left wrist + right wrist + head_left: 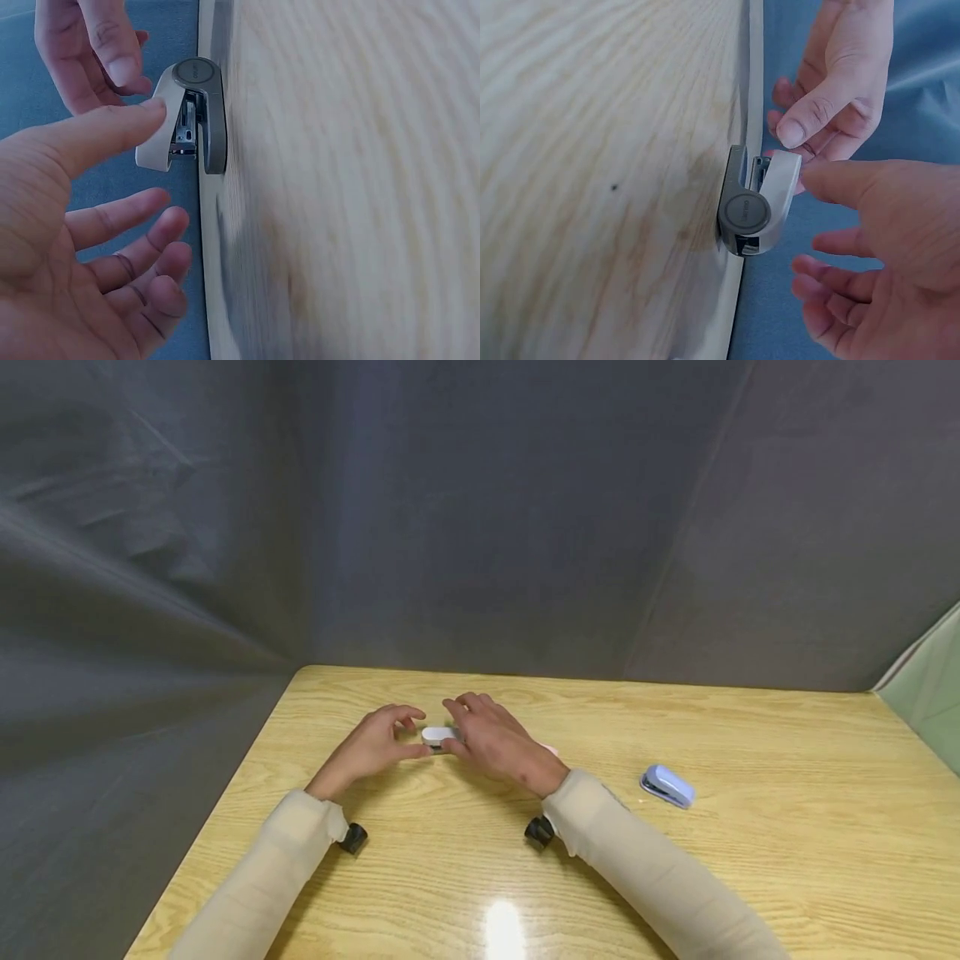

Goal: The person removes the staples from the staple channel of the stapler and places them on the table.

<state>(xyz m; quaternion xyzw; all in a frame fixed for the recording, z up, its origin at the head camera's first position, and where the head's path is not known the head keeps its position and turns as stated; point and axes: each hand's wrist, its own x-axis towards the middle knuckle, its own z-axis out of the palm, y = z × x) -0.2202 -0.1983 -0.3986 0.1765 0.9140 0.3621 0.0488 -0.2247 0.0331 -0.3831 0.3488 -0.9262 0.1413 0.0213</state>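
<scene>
A small white and grey stapler (437, 734) sits on the wooden table between the two hands, its white top arm raised at an angle from the grey base (733, 180). My left hand (373, 745) is at its front end with fingers spread and relaxed; in the left wrist view the thumb overlaps the white arm (155, 148). Over the back end is my right hand (489, 737), covering part of the stapler in the head view. Its fingers are loosely bent and apart, and its thumb tip lies right at the white arm in the right wrist view.
A light blue stapler (669, 786) lies on the wooden table (787, 827) to the right. Something pink (550, 749) peeks out from behind the right wrist, mostly hidden. A dark curtain (495, 527) hangs along the back and left edges.
</scene>
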